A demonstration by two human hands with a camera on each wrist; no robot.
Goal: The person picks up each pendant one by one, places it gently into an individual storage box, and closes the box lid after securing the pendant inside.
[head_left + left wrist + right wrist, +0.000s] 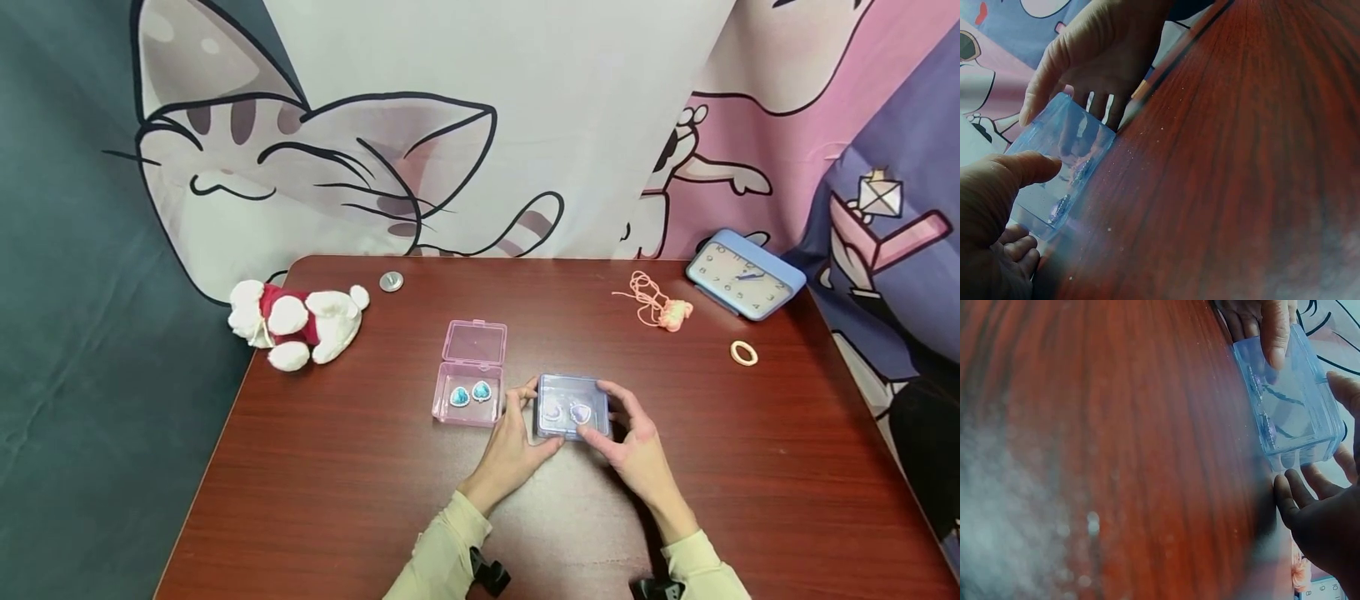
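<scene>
A translucent blue plastic box [572,390] with its lid down is held between both hands above the table. My left hand [510,462] grips its left side, with the thumb at the near left corner. My right hand [643,462] holds the right side, thumb at the near edge and a finger by the far right corner. Two pale purple pieces show through the lid, one a heart-shaped piece [580,413]. To the left, a translucent pink box [467,418] stands with its lid laid back, holding two blue heart-shaped gems [482,391].
A white plush toy [330,325] in red lies at the far left, near a small silver disc [391,282]. At the far right are a peach yarn bundle [675,313], a cream ring [744,353] and a blue clock [746,275]. Brown table [337,483] below.
</scene>
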